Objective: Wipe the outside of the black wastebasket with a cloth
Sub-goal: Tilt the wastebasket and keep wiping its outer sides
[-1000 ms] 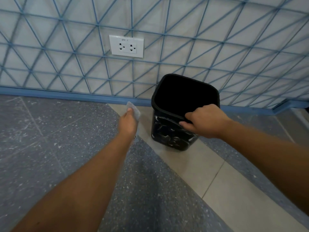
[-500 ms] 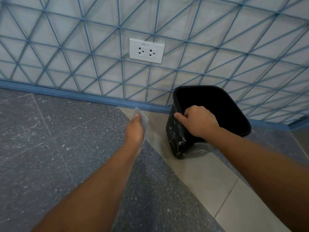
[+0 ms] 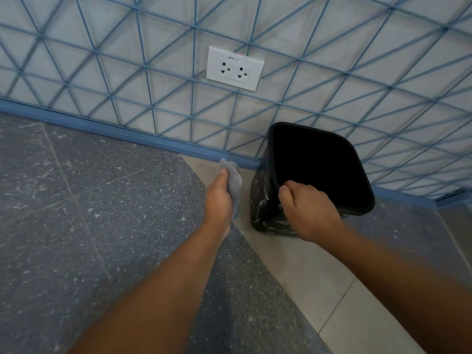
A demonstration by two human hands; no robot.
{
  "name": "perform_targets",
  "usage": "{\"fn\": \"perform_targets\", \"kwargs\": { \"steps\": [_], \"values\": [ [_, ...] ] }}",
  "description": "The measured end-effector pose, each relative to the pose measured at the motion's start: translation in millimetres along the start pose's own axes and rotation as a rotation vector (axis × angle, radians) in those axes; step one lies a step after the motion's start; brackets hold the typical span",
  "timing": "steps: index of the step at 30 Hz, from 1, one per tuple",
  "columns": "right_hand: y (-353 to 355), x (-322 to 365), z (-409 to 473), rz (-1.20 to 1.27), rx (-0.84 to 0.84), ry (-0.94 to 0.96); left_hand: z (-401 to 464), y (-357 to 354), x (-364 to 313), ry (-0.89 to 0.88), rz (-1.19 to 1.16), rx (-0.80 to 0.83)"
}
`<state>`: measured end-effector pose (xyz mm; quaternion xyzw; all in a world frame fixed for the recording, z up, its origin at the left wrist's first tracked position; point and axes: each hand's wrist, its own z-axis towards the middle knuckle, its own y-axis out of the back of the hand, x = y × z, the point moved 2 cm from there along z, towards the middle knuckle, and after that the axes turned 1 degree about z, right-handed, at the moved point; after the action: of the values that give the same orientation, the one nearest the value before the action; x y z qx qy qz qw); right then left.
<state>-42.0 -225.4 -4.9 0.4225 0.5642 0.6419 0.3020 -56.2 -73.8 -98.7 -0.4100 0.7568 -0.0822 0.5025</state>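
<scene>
One black wastebasket [image 3: 265,200] stands on the floor [image 3: 102,226] by the wall [image 3: 332,72], right hand [image 3: 306,208] curled over its near rim. Left hand [image 3: 218,198] pinches one cloth [image 3: 233,180], now closer beside the basket than before.

- Wastebasket [image 3: 265,200] on the floor [image 3: 102,226], before the wall [image 3: 332,72].
- Socket [image 3: 234,68] on the wall, above and left of it.
- Cloth [image 3: 233,180] just left of the wastebasket.
</scene>
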Motion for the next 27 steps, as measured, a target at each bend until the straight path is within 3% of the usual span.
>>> {"fn": "perform_targets", "kwargs": {
  "steps": [5,11,15,19,22,27],
  "values": [
    [-2,-12,-15,0.131,-0.048,-0.043,2,-4,22,-0.055,0.055,-0.014],
    [4,-29,-28,-0.148,-0.02,0.045,-12,-24,28,-0.036,-0.07,0.005],
    [4,-24,-33,-0.082,0.077,0.008,-7,-34,39,-0.093,-0.071,0.041],
    [3,-26,-30,-0.135,0.117,0.117,-4,-49,55,-0.045,-0.115,0.095],
    [4,-29,-27,-0.145,0.121,0.189,-3,-63,48,-0.134,-0.198,0.103],
    [4,-25,-23,-0.164,0.146,0.217,5,-79,35,-0.234,0.16,0.083]
  ]
}}
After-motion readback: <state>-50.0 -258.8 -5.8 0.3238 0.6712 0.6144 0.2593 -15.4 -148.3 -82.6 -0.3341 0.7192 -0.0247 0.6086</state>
